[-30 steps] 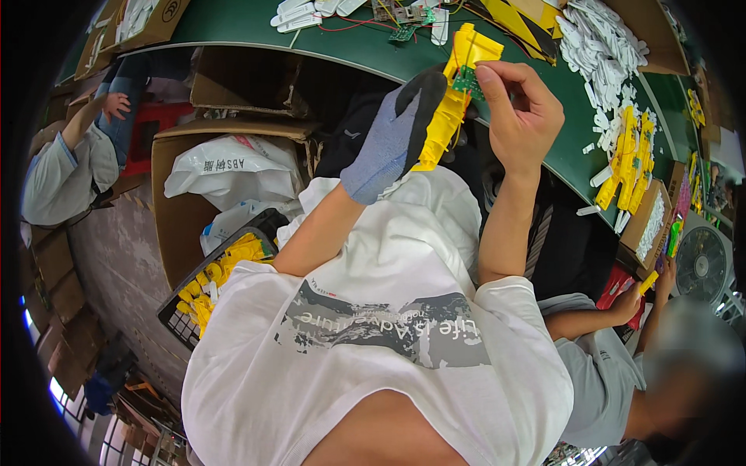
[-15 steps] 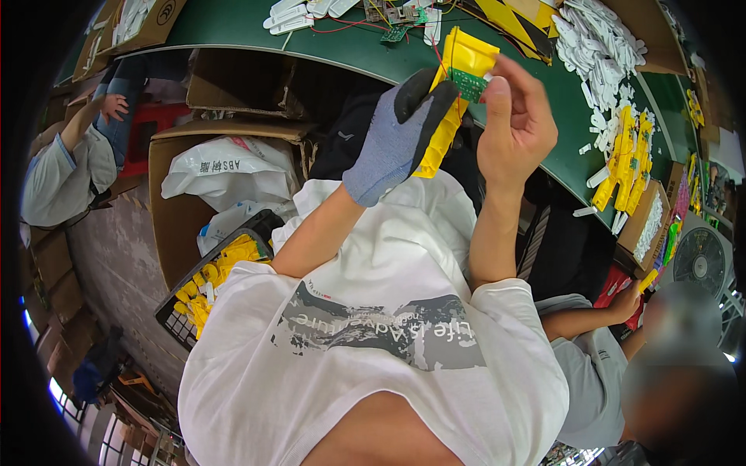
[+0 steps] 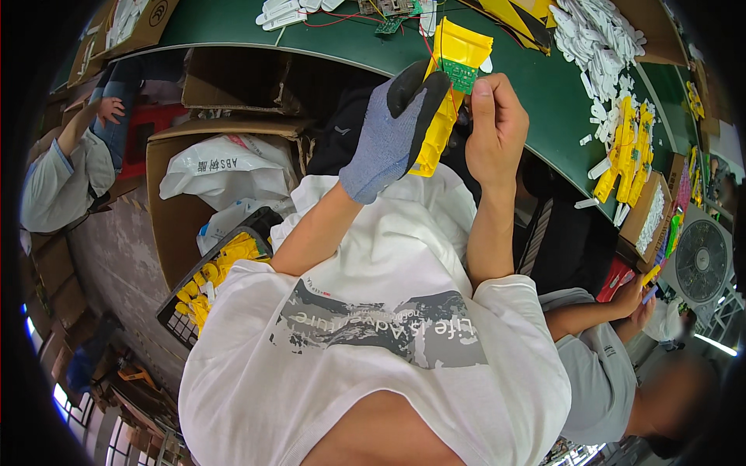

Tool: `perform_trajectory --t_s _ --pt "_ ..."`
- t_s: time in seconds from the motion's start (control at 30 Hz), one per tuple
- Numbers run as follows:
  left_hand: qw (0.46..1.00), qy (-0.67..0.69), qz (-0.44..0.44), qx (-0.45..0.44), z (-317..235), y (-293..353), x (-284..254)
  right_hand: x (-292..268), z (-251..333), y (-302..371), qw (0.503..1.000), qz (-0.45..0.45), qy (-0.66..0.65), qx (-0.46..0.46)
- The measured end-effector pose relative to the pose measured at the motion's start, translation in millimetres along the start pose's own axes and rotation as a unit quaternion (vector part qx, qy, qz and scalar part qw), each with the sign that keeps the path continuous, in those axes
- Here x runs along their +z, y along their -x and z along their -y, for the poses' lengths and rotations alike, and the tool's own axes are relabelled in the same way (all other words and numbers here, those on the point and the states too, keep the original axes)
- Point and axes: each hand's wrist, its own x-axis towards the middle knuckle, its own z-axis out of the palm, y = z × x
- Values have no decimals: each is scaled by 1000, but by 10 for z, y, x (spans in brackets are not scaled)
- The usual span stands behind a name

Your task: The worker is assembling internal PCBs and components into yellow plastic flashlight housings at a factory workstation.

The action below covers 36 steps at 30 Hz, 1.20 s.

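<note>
Far up and left of the gloved left grip (image 3: pixel 390 128) I see a cardboard box (image 3: pixel 144 33) bearing a dark round mark (image 3: pixel 158 12). Lower left of that grip sits a dark crate (image 3: pixel 181 330) of yellow parts (image 3: pixel 214 276); nearer, a white plastic bag (image 3: pixel 233 175) with dark printed lettering. Below the grip, a white shirt (image 3: pixel 373 268) carries pale lettering across a grey patch (image 3: pixel 381 330). The left grip is wrapped firmly around a tilted yellow casing (image 3: pixel 440 128), a green circuit board (image 3: pixel 458 75) on it beside the fingers. At the board's right edge, the bare right grip (image 3: pixel 497 128) has thumb and forefinger close together; whether they pinch it, I can't tell. Further right, white pieces (image 3: pixel 594 58) heap on the green surface (image 3: pixel 552 116).
</note>
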Motion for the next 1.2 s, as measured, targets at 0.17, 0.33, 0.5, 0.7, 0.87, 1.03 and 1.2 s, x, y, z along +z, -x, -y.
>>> perform_trajectory --t_s 0.17,0.33,0.5,0.7,0.87,1.03,1.2 --pt "1000 -2 4 1 39 -11 -17 60 69 33 1000 -15 6 2" --pt "1000 8 1 -6 47 1 -20 87 10 63 997 -18 -74 18" --pt "998 -56 -21 16 83 6 -22 100 -20 70 1000 -7 -18 19" --pt "998 -52 -8 45 197 -7 -101 167 -8 70 996 4 -73 59" --pt "998 -35 16 57 415 -30 -149 34 17 165 996 7 -36 81" --pt "996 11 69 -52 281 -74 -160 -238 -76 11 991 93 -30 96" --pt "992 97 82 -1 264 -331 8 -1006 15 -538 944 -111 304 64"
